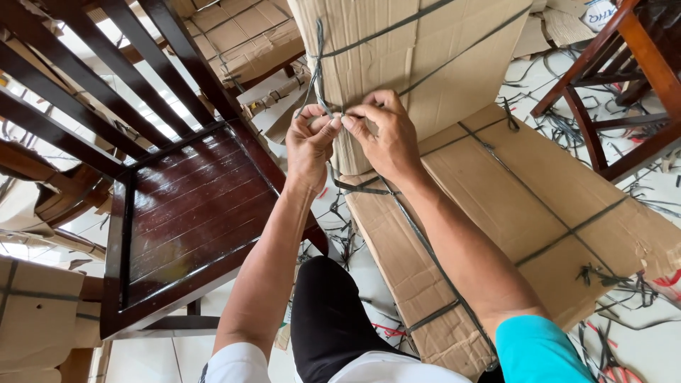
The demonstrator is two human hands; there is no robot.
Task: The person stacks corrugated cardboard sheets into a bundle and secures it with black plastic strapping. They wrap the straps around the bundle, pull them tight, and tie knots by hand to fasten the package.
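The upright cardboard package (411, 64) is cut off by the top edge, and the knot of its dark flat plastic strap (320, 78) is hidden behind the fingertips, so how the strap ends cross cannot be made out. The left hand (310, 145) and right hand (383, 131) meet at the package's near left corner, both pinched on the strap there, thumbs touching. Below the package lies a flat strapped cardboard bundle (539, 206), rough and creased, and to the package's left stands a glossy dark slatted wooden chair (188, 213), its back cropped.
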